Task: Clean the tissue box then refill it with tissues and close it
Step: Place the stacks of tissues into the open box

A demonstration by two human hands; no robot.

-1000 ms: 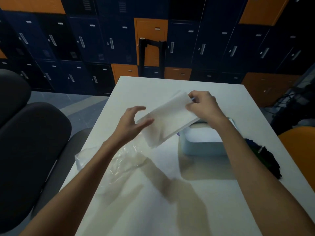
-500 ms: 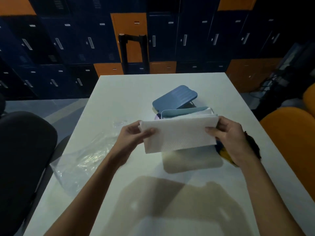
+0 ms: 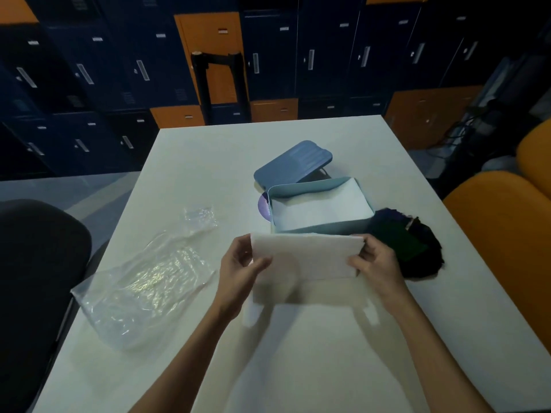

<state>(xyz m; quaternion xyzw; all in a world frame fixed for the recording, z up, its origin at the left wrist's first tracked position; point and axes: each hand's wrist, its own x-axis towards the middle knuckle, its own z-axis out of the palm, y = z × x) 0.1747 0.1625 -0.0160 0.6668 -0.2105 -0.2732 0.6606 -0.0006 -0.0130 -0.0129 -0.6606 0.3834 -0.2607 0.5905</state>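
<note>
Refilling seemed in hand: the left hand point(image 3: 241, 269) and right hand point(image 3: 377, 263) pinched a tissue stack point(image 3: 307, 257) by its ends, just in front of the open tissue box point(image 3: 322, 230) on the tabletop point(image 3: 208, 162), and the stack next needed lowering flat inside.

a wall of dark blue lockers point(image 3: 328, 55) with a few orange doors point(image 3: 214, 40) fills the top of the frame in front of me, and a black upright frame point(image 3: 217, 84) stands against it just past the far edge of my white table point(image 3: 298, 368). a black chair point(image 3: 35, 263) sits at the left edge beside grey floor point(image 3: 74, 186), orange chairs point(image 3: 507, 234) at the right, and the light is dim.
</note>
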